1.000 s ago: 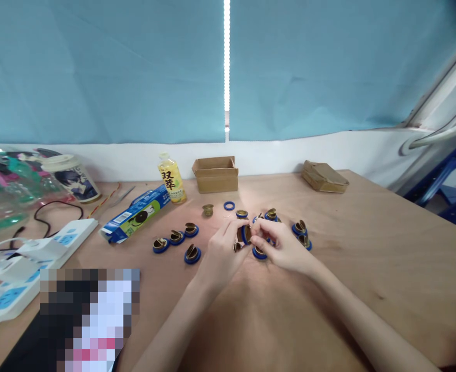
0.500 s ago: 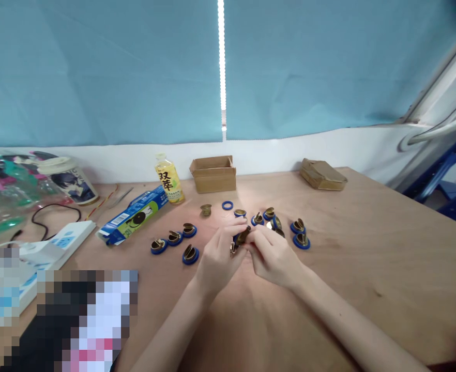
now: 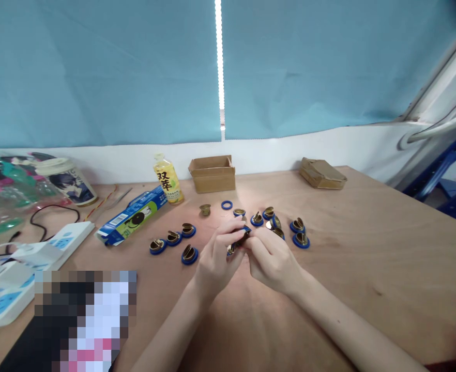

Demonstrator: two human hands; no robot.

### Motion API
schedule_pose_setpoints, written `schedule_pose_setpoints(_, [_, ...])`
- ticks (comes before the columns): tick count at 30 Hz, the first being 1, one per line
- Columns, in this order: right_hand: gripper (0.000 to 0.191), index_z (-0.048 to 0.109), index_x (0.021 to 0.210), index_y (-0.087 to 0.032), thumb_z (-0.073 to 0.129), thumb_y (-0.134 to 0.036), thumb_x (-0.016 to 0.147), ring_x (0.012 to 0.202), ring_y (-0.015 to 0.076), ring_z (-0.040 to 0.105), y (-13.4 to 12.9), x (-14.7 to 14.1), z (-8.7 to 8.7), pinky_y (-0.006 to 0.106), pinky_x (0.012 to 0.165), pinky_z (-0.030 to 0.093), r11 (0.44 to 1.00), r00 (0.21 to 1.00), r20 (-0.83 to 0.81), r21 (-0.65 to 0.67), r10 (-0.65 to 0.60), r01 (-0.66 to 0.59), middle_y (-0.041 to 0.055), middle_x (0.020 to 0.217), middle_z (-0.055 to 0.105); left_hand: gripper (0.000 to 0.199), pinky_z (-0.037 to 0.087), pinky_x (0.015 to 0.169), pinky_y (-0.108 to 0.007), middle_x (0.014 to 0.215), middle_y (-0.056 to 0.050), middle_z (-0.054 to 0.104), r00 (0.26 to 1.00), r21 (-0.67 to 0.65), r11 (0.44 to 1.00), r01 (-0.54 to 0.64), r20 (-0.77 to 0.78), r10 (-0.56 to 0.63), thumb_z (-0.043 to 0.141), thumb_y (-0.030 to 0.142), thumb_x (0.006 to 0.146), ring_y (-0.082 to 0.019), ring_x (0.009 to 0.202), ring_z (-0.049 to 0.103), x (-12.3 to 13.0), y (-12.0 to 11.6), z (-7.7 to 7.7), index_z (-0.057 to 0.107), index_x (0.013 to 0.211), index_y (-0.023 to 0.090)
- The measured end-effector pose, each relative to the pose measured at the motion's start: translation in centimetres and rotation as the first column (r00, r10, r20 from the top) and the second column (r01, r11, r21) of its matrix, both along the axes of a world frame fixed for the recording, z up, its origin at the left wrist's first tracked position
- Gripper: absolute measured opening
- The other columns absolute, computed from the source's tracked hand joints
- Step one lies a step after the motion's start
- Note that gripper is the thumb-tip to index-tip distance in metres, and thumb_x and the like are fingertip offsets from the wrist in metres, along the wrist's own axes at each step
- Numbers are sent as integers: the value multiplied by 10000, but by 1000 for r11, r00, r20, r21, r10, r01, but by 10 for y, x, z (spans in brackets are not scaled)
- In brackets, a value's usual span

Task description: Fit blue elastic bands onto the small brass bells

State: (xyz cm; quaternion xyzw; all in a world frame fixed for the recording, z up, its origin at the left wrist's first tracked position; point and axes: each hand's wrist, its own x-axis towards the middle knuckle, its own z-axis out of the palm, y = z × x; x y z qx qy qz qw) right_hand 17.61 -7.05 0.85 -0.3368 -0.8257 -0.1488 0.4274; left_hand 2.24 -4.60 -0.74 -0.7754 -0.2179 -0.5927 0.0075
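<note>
My left hand (image 3: 215, 258) and my right hand (image 3: 271, 259) meet above the table, both closed on one brass flap valve (image 3: 240, 241). Fingers cover most of it; dark brass and a little blue show between them. Left of my hands sit several similar valves with blue rings, the nearest valve (image 3: 190, 254) with its flaps partly raised. More lie beyond and right of my hands, among them a valve (image 3: 301, 239). A loose blue ring (image 3: 227, 205) lies flat behind my hands. To its left stands a brass piece (image 3: 205, 210) showing no blue ring.
At the back are an open cardboard box (image 3: 214, 181), a yellow drink bottle (image 3: 169, 181) and a closed cardboard package (image 3: 322, 174). A blue carton (image 3: 134, 217), a power strip (image 3: 63, 243), a cup (image 3: 70, 181) and clear plastic bottles (image 3: 3, 196) occupy the left side.
The held valve has tilted slightly between my fingers, and more blue shows at its top edge. My hands stay nearly in place; the view has shifted a little.
</note>
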Motion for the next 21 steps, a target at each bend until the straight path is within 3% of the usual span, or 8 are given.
schedule_pose_setpoints(5, [245, 546, 792, -187, 391, -30, 898, 694, 195, 509, 0, 0, 1, 310, 616, 435, 998, 1000, -8, -55, 10, -11, 75, 732, 569, 370, 576, 948, -365, 1182, -115, 668, 999, -7, 1000, -31, -22, 31, 640, 21, 805, -226, 1171, 631, -1, -1, 0, 530, 1120, 181])
schedule_pose_setpoints(9, [168, 564, 902, -182, 450, -60, 916, 766, 199, 550, 0, 2, 0, 318, 681, 466, 993, 995, -50, -85, 82, -86, 86, 825, 618, 388, 573, 957, -382, 1169, -120, 666, 1000, -26, 1000, 5, 9, -5, 626, 15, 813, -230, 1175, 627, 0, 0, -1, 517, 1147, 180])
schedule_pose_setpoints(11, [152, 551, 1002, -200, 494, -85, 920, 777, 182, 569, 0, 2, -1, 305, 704, 478, 985, 984, -126, -108, 124, -137, 67, 864, 631, 398, 575, 952, -387, 1167, -120, 664, 999, -43, 999, 23, 37, -21, 637, 23, 811, -227, 1159, 636, 0, 1, -3, 514, 1153, 183])
schedule_pose_setpoints(14, [205, 484, 1059, -228, 592, -166, 897, 659, 137, 549, 0, 1, -1, 260, 614, 464, 962, 937, -334, -209, 100, -177, -1, 780, 583, 384, 583, 935, -402, 1172, -119, 658, 997, -70, 997, 38, 75, -33, 654, 63, 816, -233, 1150, 639, 0, 3, -6, 512, 1146, 196])
schedule_pose_setpoints(17, [207, 438, 907, -234, 640, -221, 864, 557, 108, 473, 1, -1, 3, 238, 530, 409, 897, 882, -471, -377, 29, -231, -53, 677, 484, 364, 593, 917, -413, 1166, -124, 654, 992, -96, 995, 41, 120, -29, 664, 92, 820, -246, 1149, 639, 1, 4, -7, 506, 1128, 206])
schedule_pose_setpoints(21, [169, 435, 813, -227, 580, -254, 895, 557, 109, 459, 4, 1, 10, 241, 520, 380, 755, 819, -573, -543, -14, -367, -45, 662, 479, 391, 590, 928, -405, 1164, -123, 656, 994, -78, 996, 46, 100, -38, 681, 72, 805, -238, 1140, 644, 1, 3, -4, 513, 1132, 205])
